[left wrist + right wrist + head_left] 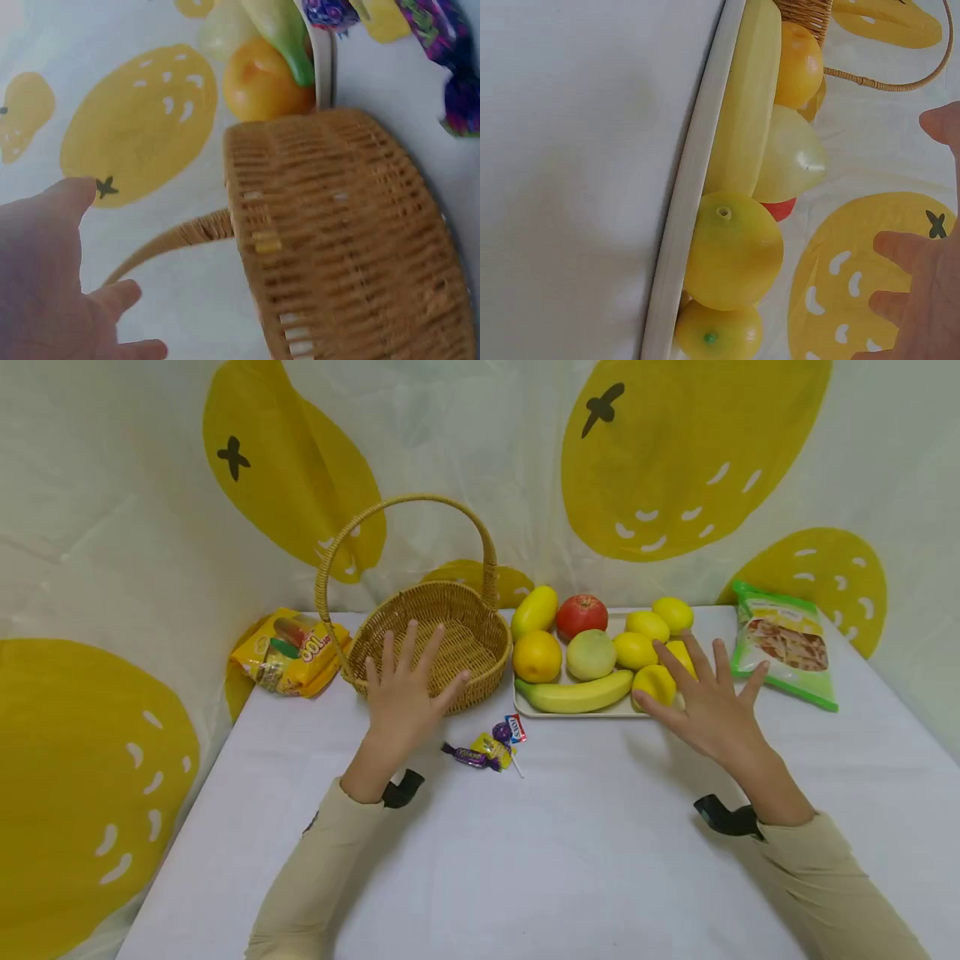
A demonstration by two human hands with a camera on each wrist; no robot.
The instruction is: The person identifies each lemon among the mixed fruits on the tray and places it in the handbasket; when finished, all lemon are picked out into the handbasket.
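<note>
Nearest me lie a few wrapped sweets (487,748) on the white table (525,860), between my two wrists and touched by neither; my left hand (405,693) hovers just beyond them with its fingers spread and straight, holding nothing, and its fingertips reach over the near rim of the wicker basket (442,639), which lies straight ahead of that palm; whether the fingers actually touch the weave I cannot tell, though in the left wrist view the palm seems apart from the basket wall; my right hand (712,706) is likewise splayed and empty, its fingers over the near right corner of the tray (525,706), closest to the lemon (654,685) at that corner, which lies just ahead and to the left of the palm; the banana (577,695) runs along the tray's near edge, its long axis left to right, so it lies crosswise to my right fingers and its left tip points towards the basket; the right hand is nearer the fruit, the left nearer the basket; behind the lemon my fingers hide part of another yellow fruit; the wrist views cut off most of both hands; farther back sit the orange (536,656) and the apple (581,614).
</note>
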